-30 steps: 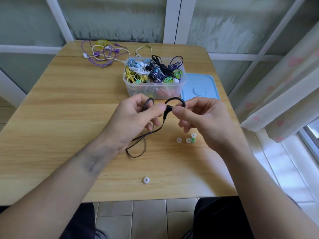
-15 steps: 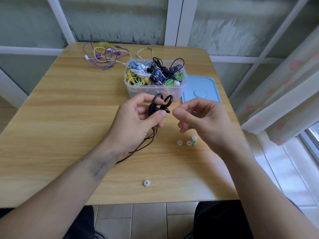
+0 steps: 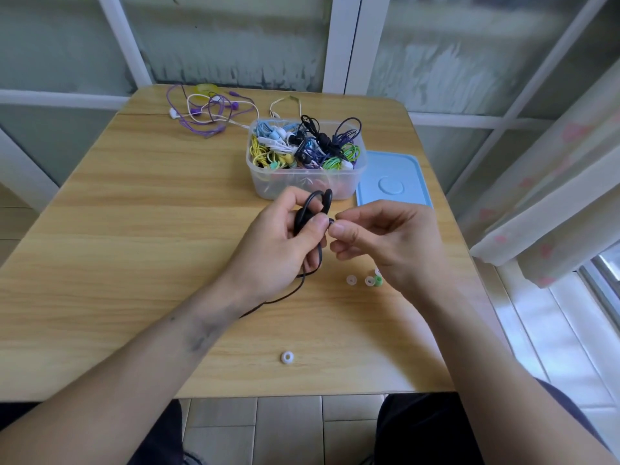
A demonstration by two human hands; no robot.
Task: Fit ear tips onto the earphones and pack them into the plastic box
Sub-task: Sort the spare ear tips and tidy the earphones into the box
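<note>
My left hand point(image 3: 278, 250) grips a black earphone point(image 3: 310, 206) with ear hooks, thumb pressed on the bud; its cable trails down past my wrist onto the table. My right hand point(image 3: 385, 239) pinches at the bud's tip with thumb and forefinger; what lies between those fingertips is hidden. The clear plastic box point(image 3: 349, 182) stands just behind my hands, full of coiled earphones in several colours. Loose ear tips lie on the table: a white one point(image 3: 351, 280), a white and green pair point(image 3: 373, 280), and another white one point(image 3: 287, 357) near the front edge.
The box's blue lid point(image 3: 392, 182) lies flat to the right of the box. A tangle of purple and white earphones point(image 3: 204, 112) sits at the table's far left corner. The wooden table point(image 3: 134, 229) ends close to a curtain point(image 3: 553, 196) on the right.
My left hand gathered both ear hooks together and took over the bud. My right hand let go, then came back to pinch at the bud's tip.
</note>
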